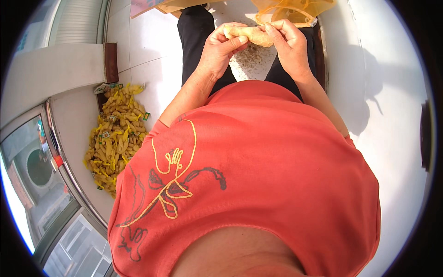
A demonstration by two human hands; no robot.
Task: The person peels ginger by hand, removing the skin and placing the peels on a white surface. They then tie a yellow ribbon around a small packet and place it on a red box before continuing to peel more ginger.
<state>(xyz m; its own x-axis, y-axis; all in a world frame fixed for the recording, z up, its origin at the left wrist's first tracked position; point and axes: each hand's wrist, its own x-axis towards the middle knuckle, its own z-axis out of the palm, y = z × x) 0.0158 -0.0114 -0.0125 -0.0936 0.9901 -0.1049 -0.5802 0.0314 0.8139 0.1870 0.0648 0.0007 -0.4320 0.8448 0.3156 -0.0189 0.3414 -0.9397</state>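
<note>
Overhead, both hands, left hand (221,48) and right hand (288,44), around 1 pale yellow pod (249,34).

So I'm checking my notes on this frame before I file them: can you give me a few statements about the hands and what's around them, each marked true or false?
1. Both hands, left hand and right hand, hold one pale yellowish piece. True.
2. The yellow pile lies to the person's right. False: it lies on the left.
3. The person wears a blue top. False: the shirt is red-orange.
4. Yellow mesh netting lies beyond the hands. True.
</note>
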